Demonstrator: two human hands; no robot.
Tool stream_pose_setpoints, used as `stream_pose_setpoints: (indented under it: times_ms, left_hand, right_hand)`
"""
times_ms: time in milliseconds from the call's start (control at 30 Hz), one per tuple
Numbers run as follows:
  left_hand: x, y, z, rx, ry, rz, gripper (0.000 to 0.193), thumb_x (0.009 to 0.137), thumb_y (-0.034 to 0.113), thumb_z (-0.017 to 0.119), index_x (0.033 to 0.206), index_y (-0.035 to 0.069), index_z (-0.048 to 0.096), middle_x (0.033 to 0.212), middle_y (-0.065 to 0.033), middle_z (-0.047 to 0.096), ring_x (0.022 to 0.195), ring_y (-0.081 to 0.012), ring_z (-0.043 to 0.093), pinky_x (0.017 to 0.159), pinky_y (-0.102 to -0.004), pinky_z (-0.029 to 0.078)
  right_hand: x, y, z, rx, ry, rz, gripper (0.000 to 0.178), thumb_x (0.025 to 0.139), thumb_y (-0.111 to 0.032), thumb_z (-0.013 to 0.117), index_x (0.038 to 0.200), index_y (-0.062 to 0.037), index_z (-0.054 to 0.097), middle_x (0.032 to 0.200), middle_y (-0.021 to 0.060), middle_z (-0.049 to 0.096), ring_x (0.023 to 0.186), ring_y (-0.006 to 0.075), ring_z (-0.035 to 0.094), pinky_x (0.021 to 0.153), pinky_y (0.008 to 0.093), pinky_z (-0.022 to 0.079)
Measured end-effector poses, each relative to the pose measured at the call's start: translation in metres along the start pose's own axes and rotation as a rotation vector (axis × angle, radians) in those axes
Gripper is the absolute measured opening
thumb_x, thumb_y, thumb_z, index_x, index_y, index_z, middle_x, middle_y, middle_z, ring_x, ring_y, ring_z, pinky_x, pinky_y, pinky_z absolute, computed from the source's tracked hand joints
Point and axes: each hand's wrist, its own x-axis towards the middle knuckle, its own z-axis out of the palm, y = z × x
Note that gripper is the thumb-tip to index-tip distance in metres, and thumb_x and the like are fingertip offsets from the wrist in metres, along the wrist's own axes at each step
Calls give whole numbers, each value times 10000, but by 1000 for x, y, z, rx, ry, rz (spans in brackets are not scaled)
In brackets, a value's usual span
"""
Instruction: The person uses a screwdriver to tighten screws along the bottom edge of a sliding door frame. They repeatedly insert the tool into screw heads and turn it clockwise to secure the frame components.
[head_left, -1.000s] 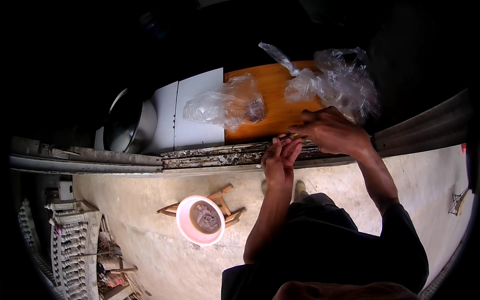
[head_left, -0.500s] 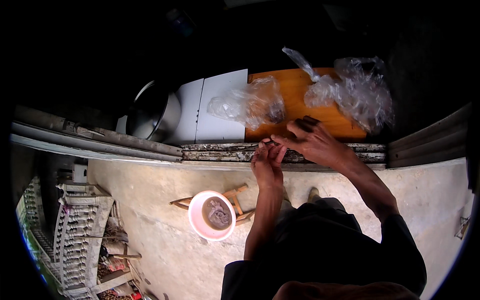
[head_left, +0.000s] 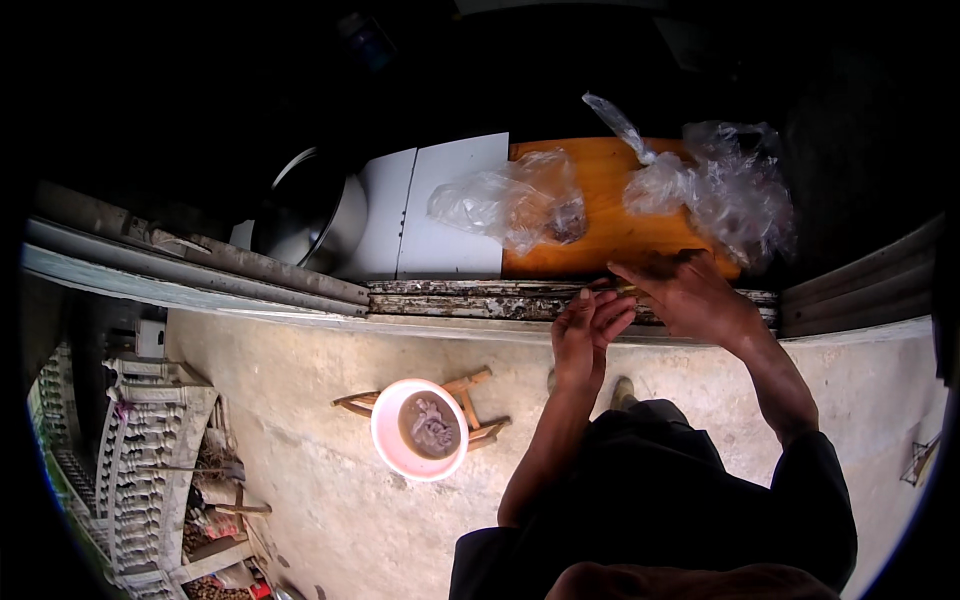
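Observation:
My left hand [head_left: 583,328] is raised palm-up over the weathered sill [head_left: 460,302], its thumb and fingers drawn together around something small. Just to its right, my right hand [head_left: 700,297] bends over with its fingers pinched near the left fingertips. A thin, yellowish thing [head_left: 626,291] shows between the two hands, too small to name. Beyond them, a crumpled clear plastic bag [head_left: 510,200] lies across a white panel [head_left: 450,185] and an orange-brown board [head_left: 600,240]. A second, knotted clear plastic bag [head_left: 715,190] lies at the board's right; its contents are unclear.
Below the sill, a pink basin [head_left: 385,445] of murky water holding greyish pieces [head_left: 432,425] rests on a wooden stool [head_left: 485,432]. A metal pot [head_left: 340,225] stands left of the white panel. A pale balustrade [head_left: 140,470] lines the lower left.
Both hands have shifted rightward along the sill. My right hand has turned lower and flatter, its fingers remaining close to the left fingertips. The view has shifted slightly.

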Motion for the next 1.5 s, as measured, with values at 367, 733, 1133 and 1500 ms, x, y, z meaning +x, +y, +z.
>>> stream_pose_setpoints:
  times_ms: [367, 733, 1133, 1500]
  left_hand:
    - [-39, 117, -96, 664, 537, 768, 271, 1093, 206, 510, 1186, -10, 646, 937, -102, 685, 829, -197, 696, 720, -342, 616]
    - [6, 171, -138, 1580, 729, 1133, 224, 1010, 8, 508, 1139, 31, 689, 1077, -95, 668, 1063, -285, 585, 942, -409, 456]
    - [17, 188, -131, 1841, 609, 1039, 393, 775, -87, 545, 1082, 93, 711, 930, -70, 646, 922, -313, 560, 806, -442, 474]
    - [26, 199, -130, 1869, 532, 968, 222, 801, -43, 623, 956, 85, 719, 860, -99, 627, 863, -328, 564, 792, -458, 475]
  right_hand:
    - [37, -18, -28, 1, -336, -29, 646, 930, 17, 529, 1535, -206, 481, 1150, 150, 654, 949, 237, 684, 915, 410, 470]
    - [63, -40, 16, 4, -325, -121, 686, 1001, -78, 454, 1612, -358, 319, 1517, 219, 503, 983, 228, 683, 935, 421, 439]
    - [104, -62, 34, 150, -116, -191, 753, 809, 46, 627, 1499, -236, 523, 1034, 90, 618, 835, 207, 639, 743, 388, 513]
    - [123, -78, 64, 233, 188, -324, 734, 787, 75, 648, 1478, -151, 544, 940, 100, 625, 788, 216, 624, 631, 380, 535]
